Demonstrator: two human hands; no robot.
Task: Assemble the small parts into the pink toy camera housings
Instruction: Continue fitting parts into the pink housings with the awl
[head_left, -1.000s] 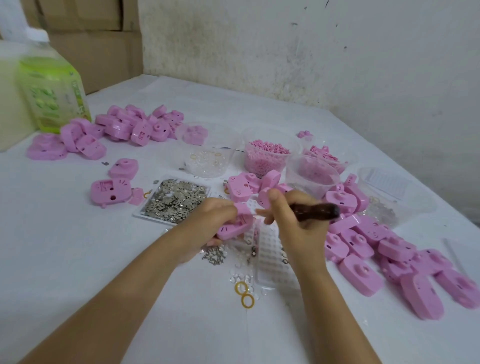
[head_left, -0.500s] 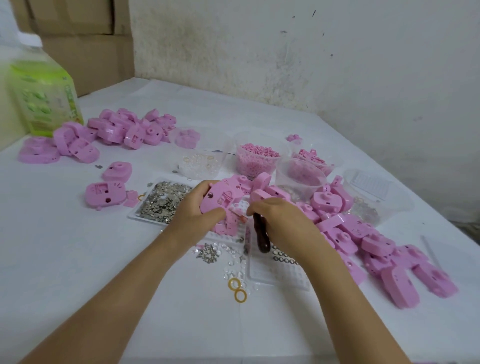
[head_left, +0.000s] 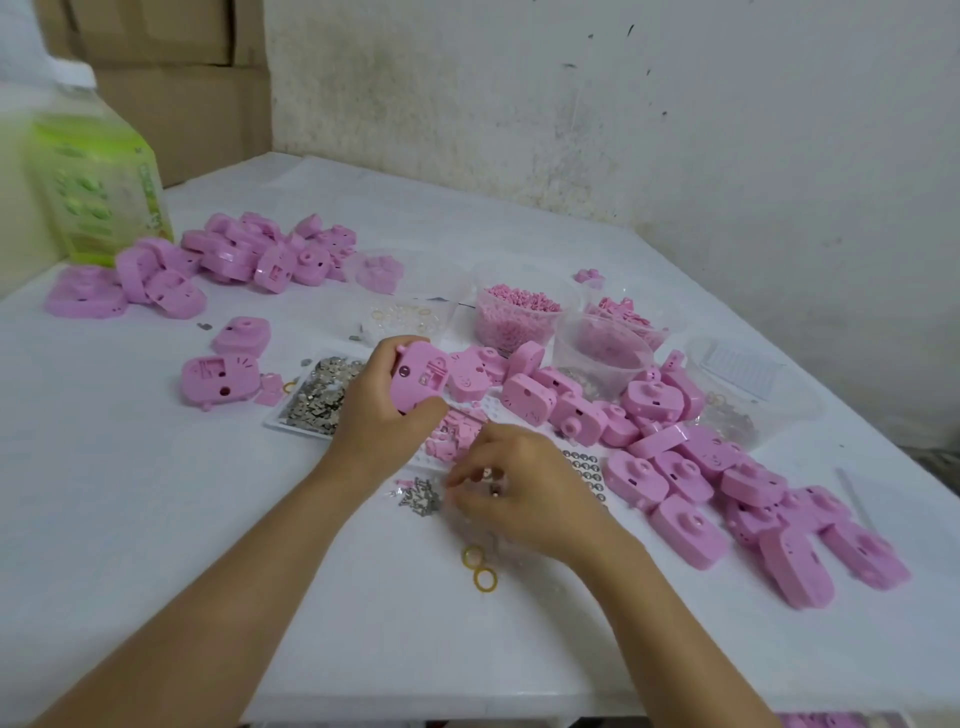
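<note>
White table (head_left: 156, 519) against a stained wall (head_left: 675, 130). Left hand (head_left: 379, 410) grips a pink camera housing (head_left: 418, 376) above the table's middle, stood on edge, hollow inside facing the viewer. Right hand (head_left: 519, 488) curls over loose screws (head_left: 418, 499); whether it holds anything is unclear. Label on the green bottle (head_left: 98, 187) is unreadably blurred.

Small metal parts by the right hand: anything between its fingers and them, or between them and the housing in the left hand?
Nothing visible blocks either. The right hand sits close beside the small metal parts, nothing seen between. The housing, held in the left hand, is farther back; only loose pink bits lie between.
</note>
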